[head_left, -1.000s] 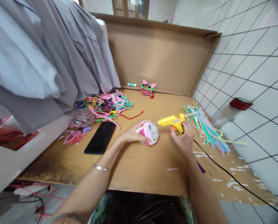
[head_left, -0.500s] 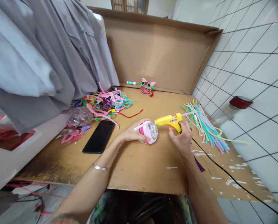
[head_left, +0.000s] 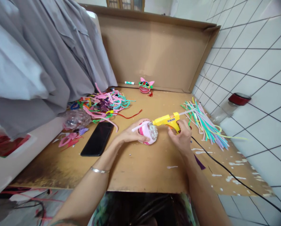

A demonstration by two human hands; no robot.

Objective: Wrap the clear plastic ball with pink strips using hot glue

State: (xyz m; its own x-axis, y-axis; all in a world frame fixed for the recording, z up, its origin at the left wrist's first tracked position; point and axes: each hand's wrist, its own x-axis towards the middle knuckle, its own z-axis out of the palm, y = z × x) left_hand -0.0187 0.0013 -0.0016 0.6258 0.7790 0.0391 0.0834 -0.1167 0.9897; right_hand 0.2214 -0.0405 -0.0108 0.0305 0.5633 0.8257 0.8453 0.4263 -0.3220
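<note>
My left hand (head_left: 133,131) is closed around a small clear plastic cup-like piece (head_left: 154,133) wrapped in bands of pink pipe cleaner (head_left: 145,131). One light pink end sticks out to the left over my fingers. In my right hand (head_left: 182,135) is a yellow hot glue gun (head_left: 166,120), gripped by its handle. Its nozzle points left and meets the upper edge of the wrapped piece; whether it touches is too small to tell. A translucent glue stick (head_left: 186,111) juts from the gun's back end, and a black cord (head_left: 220,164) trails off to the lower right.
Tangled pipe cleaners (head_left: 112,100) lie at the back left, beside a crumpled clear plastic piece (head_left: 76,118) and a black phone (head_left: 96,139). A bundle of pipe cleaners (head_left: 205,124) and a red-lidded jar (head_left: 232,105) are on the right. Behind stand a colourful animal-face figure (head_left: 145,86) and a glue tube (head_left: 129,83).
The view has shifted slightly, so everything sits a little further left. The glue gun's nozzle stays at the wrapped piece's upper edge, and both hands keep their holds.
</note>
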